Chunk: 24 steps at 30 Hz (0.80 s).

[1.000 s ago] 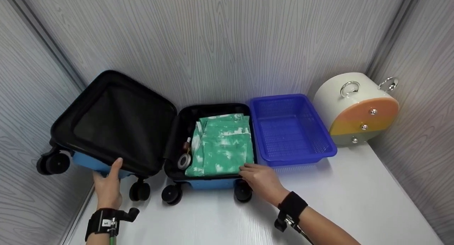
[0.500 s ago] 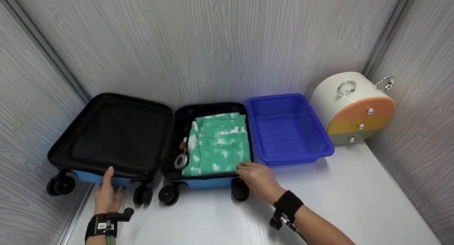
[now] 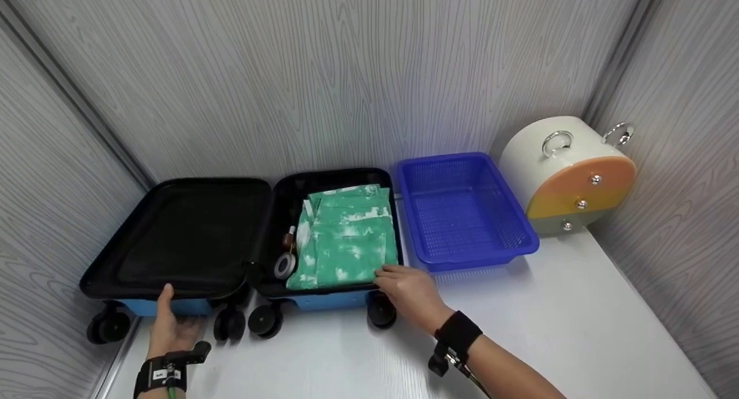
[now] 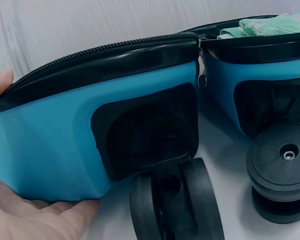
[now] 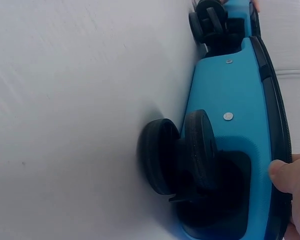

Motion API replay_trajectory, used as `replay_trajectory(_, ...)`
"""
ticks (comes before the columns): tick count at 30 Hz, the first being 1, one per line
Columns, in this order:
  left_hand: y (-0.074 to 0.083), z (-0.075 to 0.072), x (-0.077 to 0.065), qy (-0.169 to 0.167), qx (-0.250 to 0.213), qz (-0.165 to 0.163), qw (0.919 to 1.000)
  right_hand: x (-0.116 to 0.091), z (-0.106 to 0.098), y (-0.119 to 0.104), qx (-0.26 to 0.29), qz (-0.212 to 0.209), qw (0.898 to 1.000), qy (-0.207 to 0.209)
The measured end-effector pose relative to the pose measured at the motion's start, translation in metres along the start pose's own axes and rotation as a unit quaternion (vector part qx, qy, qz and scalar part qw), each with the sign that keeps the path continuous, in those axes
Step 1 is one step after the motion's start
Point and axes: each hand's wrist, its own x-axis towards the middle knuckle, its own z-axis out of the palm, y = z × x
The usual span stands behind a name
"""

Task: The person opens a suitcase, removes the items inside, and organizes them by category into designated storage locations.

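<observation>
A blue hard-shell suitcase (image 3: 332, 299) lies spread on the white table, its black-lined lid (image 3: 190, 237) laid over to the left. My left hand (image 3: 167, 332) holds the lid's near edge, thumb (image 4: 1, 84) at the zipper rim and fingers (image 4: 72, 217) underneath the shell. At the front right corner of the filled half, my right hand (image 3: 411, 292) grips the rim, its thumb (image 5: 282, 176) against the outer side. Folded green-and-white tie-dye fabric (image 3: 352, 237) fills most of that half. Beside it sit a roll of tape (image 3: 279, 270) and a small brown bottle with a white cap (image 3: 288, 240).
Right of the suitcase stands a blue plastic basket (image 3: 482, 261). A white rounded box (image 3: 534, 142) with orange, yellow and grey-green drawers and ring handles is behind it at the right. Black wheels (image 3: 264, 319) stick out from the suitcase toward me. Wood-grain panels enclose the table.
The suitcase lid has come down on the left from a tilt to nearly flat, my left hand lowering with it. My right hand keeps its hold on the rim.
</observation>
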Motion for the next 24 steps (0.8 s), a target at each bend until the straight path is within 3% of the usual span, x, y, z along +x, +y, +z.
replay_trajectory(6,-0.009,-0.005,-0.001,-0.029,-0.079,-0.027,0.9961,-0.001,0.000,0.000,0.003,-0.005,1.000,-0.001)
replay_trajectory(11,-0.015,-0.003,-0.002,-0.020,-0.075,-0.029,0.9965,0.000,-0.001,0.001,0.011,-0.008,1.000,0.000)
replay_trajectory(16,-0.017,0.005,-0.009,0.014,0.009,0.005,0.9999,0.000,-0.002,0.002,0.015,-0.010,1.000,-0.001)
replay_trajectory(19,-0.019,0.011,-0.015,0.044,0.068,0.042,0.9958,0.001,-0.002,0.001,0.017,-0.008,1.000,-0.004)
replay_trajectory(22,-0.023,0.019,-0.019,0.089,0.115,0.091,0.9851,0.002,-0.002,0.001,0.015,-0.007,1.000,-0.007)
replay_trajectory(24,-0.026,0.027,-0.019,0.136,0.159,0.136,0.9685,0.002,-0.002,0.001,0.012,-0.007,1.000,-0.008)
